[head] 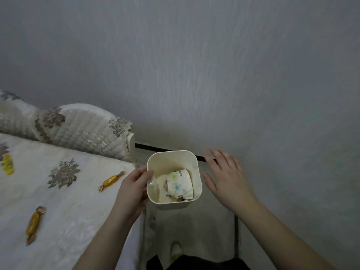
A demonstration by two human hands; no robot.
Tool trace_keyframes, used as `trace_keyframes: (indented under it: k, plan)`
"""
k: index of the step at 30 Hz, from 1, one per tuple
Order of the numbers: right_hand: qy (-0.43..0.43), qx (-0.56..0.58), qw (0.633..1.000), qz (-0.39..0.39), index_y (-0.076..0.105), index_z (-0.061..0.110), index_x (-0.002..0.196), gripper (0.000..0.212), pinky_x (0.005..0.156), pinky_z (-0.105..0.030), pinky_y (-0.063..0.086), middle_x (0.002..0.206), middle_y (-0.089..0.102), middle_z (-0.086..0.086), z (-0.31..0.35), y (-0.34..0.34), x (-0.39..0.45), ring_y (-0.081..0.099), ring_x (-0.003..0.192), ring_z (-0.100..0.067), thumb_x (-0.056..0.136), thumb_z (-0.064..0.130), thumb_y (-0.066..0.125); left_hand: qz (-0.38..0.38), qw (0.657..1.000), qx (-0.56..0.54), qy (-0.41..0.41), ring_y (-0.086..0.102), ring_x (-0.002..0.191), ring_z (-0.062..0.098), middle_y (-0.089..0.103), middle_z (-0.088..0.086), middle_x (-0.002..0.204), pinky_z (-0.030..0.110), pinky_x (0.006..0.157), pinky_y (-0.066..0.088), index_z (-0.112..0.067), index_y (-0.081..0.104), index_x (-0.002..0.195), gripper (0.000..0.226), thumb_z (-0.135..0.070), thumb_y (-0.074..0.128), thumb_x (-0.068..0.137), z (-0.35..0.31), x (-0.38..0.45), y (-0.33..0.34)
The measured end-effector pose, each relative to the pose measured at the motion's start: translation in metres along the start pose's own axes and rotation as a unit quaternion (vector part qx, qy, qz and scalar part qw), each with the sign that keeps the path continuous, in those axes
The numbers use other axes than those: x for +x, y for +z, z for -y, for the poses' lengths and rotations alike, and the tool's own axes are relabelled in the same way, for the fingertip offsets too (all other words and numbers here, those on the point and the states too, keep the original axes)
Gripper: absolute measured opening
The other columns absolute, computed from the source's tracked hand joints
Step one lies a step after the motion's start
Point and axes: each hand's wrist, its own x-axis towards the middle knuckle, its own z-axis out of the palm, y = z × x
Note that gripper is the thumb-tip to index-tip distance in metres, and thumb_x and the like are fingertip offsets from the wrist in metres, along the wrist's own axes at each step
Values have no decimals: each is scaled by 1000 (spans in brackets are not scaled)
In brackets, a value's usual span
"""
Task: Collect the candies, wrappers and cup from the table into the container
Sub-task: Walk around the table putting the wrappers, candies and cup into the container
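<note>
The container [174,179] is gripped at its near-left rim by the left hand [134,187] and held beside the table [78,191]; the right hand [228,177] hovers open, touching nothing. The cup [180,185] lies crumpled inside. Two candies [111,181] [35,224] and a yellow wrapper [7,164] remain on the cloth — collection appears midway, and a pinch of the nearest candy is judged next.

We see a cream square container [174,199] at lower centre holding a crumpled printed paper cup [180,185], while two gold-wrapped candies [111,181] [34,224] lie at lower left on the counter [68,201].
</note>
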Motion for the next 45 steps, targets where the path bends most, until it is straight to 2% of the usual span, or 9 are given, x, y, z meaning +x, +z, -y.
trace_keyframes:
  k: [2, 10, 15, 20, 25, 31, 37, 41, 45]
  plan:
    - [20, -9, 1000, -8, 42, 16, 142, 56, 110, -45, 31, 146, 43, -7, -9, -2, 10, 39, 134, -27, 93, 42, 37, 15, 1000, -1, -7, 74, 61, 18, 79, 8, 84, 24, 44, 52, -17, 75, 105, 15, -17, 63, 96, -7, 18, 10]
    - [58, -11, 997, -41, 50, 13, 136, 52, 103, -43, 36, 142, 48, -11, -40, -4, 56, 45, 129, -30, 90, 34, 59, 40, 999, 0, -2, 74, 67, 20, 79, 10, 87, 28, 50, 55, -12, 74, 107, 16, -14, 63, 95, -33, 69, 46]
    - [35, 10, 999, -21, 39, 18, 143, 54, 109, -42, 29, 152, 36, -7, -58, 3, 104, 32, 138, -27, 95, 40, 48, 23, 1000, -11, 2, 74, 66, 20, 79, 11, 86, 27, 49, 55, -16, 77, 101, 15, -14, 64, 95, -42, 97, 55]
    - [-19, 50, 999, 3, 33, 20, 146, 56, 112, -42, 22, 156, 27, -7, -78, 15, 167, 24, 142, -26, 96, 42, 43, -11, 1000, -3, -3, 73, 62, 19, 79, 10, 85, 26, 49, 54, -15, 75, 110, 19, -16, 65, 94, -47, 126, 70]
    - [-89, 62, 994, 19, 37, 19, 144, 55, 109, -44, 28, 154, 32, -8, -101, 19, 231, 32, 138, -29, 94, 39, 48, -90, 996, -14, 16, 77, 78, 30, 79, 13, 97, 29, 55, 57, -18, 74, 113, 26, -23, 71, 88, -60, 148, 86]
    - [-195, 83, 977, 19, 46, 15, 139, 54, 105, -46, 36, 146, 44, -12, -94, 24, 296, 43, 131, -32, 90, 35, 58, -189, 980, -43, 36, 77, 77, 28, 79, 13, 95, 29, 56, 57, -23, 79, 105, 18, -26, 71, 89, -70, 150, 86]
    - [-304, 103, 946, 47, 41, 16, 142, 54, 105, -48, 35, 148, 40, -12, -43, 35, 331, 40, 133, -33, 93, 37, 53, -320, 943, -82, 46, 72, 61, 19, 77, 10, 81, 26, 46, 52, -8, 74, 106, 20, -17, 59, 99, -71, 121, 46]
    - [-382, 102, 916, 64, 40, 17, 142, 55, 105, -46, 36, 150, 37, -11, 6, 45, 342, 39, 134, -33, 92, 36, 53, -390, 911, -122, 49, 73, 68, 22, 77, 14, 90, 28, 48, 54, -12, 76, 104, 19, -17, 58, 99, -56, 97, 19]
    - [-439, 98, 890, 79, 39, 18, 143, 55, 106, -45, 34, 152, 35, -10, 58, 53, 344, 36, 135, -31, 92, 36, 52, -438, 881, -173, 47, 74, 68, 20, 78, 10, 88, 28, 47, 55, -12, 75, 102, 18, -16, 58, 100, -41, 75, -6]
